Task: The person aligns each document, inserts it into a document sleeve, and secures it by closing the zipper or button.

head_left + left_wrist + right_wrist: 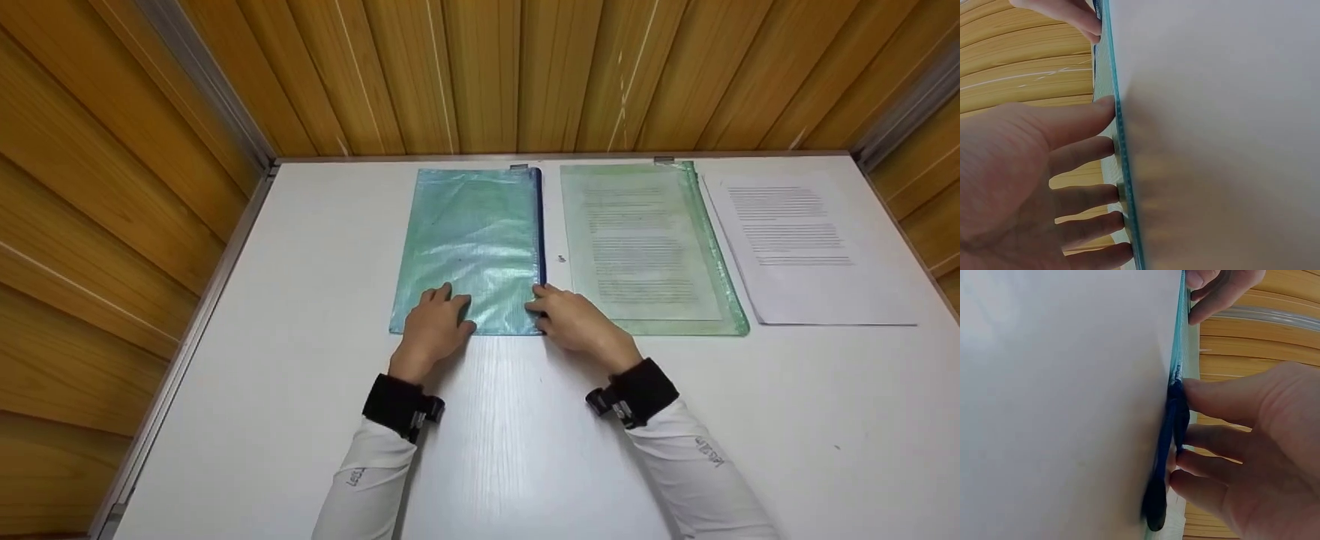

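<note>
A teal translucent zip pouch [472, 225] lies flat, with a dark blue zipper strip [539, 225] down its right side. My left hand [437, 322] rests on its lower left part, fingers spread and fairly straight, as the left wrist view also shows. At the lower right corner, my right hand [574, 322] touches the pouch beside the zipper's near end. In the right wrist view the thumb and fingertips meet the blue zipper end, and a dark pull tab [1156, 506] sticks out from the edge below them.
Right of the pouch lies a pale green zip pouch [641, 326] with a printed sheet inside. Farther right is a stack of printed paper [810, 292]. The white table [262, 390] ends at wood-panelled walls [480, 75] behind and at the sides.
</note>
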Demonstrator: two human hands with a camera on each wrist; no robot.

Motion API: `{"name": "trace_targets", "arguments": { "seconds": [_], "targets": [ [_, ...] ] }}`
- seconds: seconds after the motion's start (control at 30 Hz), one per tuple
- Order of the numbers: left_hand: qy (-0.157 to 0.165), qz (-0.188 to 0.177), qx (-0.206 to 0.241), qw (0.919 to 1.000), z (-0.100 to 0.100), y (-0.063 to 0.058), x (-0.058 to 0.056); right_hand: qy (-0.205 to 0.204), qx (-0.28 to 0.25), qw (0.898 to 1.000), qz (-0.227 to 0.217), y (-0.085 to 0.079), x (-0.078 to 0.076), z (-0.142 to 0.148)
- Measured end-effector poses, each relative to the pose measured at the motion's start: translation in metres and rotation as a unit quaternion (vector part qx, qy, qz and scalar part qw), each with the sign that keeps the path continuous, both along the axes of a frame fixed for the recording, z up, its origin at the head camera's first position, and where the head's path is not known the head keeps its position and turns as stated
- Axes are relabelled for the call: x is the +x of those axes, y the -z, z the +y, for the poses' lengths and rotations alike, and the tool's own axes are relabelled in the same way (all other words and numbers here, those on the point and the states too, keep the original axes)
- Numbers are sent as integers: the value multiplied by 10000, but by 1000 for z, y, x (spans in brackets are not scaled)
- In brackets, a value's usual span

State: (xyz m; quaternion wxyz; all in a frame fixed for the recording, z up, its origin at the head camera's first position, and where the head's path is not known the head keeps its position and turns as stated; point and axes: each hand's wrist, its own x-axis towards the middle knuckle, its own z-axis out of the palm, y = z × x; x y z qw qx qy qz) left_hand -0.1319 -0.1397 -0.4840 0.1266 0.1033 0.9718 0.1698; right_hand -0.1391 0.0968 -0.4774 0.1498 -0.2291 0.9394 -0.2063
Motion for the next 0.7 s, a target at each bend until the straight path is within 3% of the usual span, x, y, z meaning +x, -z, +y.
{"name": "trace_targets", "arguments": {
  "seconds": [0.37,0.6,0.7],
  "targets": [
    [-166,-58,142,9997,-2,-1,1,-537,200,9980,280,2,1,-1],
    [-86,-25,124,9999,-1,-2,1,-120,-604,9976,-303,-1,-7,17],
    [-57,39,127,9999,0,-2,0,169,-1027,9944,-202,-2,-10,35]
  ]
}}
